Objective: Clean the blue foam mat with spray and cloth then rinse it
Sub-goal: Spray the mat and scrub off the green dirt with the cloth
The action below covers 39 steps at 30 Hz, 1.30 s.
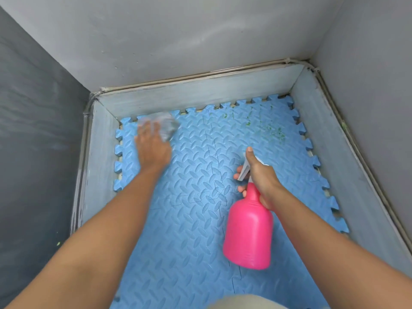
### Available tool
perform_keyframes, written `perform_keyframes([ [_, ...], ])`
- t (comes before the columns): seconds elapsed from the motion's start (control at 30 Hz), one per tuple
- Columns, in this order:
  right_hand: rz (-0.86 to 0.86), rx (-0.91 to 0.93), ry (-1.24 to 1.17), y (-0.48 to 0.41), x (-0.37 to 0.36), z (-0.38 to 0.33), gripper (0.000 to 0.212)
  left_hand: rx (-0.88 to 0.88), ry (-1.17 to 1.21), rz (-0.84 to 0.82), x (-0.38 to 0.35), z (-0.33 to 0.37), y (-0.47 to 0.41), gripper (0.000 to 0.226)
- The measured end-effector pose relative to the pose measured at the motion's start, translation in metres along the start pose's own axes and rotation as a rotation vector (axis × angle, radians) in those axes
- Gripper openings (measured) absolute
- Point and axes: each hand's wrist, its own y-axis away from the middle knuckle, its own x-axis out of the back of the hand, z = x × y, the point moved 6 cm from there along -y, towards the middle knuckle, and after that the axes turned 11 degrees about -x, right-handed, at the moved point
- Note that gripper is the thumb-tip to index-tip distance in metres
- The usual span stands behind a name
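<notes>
Blue foam mat [196,219] covers the floor between grey walls. Left hand [152,148] presses a grey cloth [168,127] flat at the mat's far left corner. Right hand [262,179] grips the pink spray bottle [248,233] over mid-mat. Green specks [270,131] near the far right corner remain; risk: left unwiped, the rinse spreads them

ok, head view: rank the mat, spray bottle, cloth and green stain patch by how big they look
1. blue foam mat, by far the largest
2. pink spray bottle, though it is held nearer the camera
3 and 4. cloth and green stain patch: unsure; the cloth is blurred and partly under the left hand, the stain scattered.
</notes>
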Motion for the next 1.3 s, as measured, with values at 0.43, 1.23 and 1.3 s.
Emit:
perform_keyframes([
  [0.43,0.113,0.094,0.046,0.004,0.020,-0.058,0.049,0.142,-0.086,-0.052,0.006,0.011,-0.015,0.066],
  [1.23,0.280,0.185,0.472,-0.001,0.107,-0.100,0.078,0.187,0.236,0.138,-0.036,0.144,-0.001,0.064],
  [1.3,0.252,0.179,0.464,-0.003,0.106,-0.101,0.077,0.287,0.212,0.129,-0.033,0.154,-0.012,0.062],
])
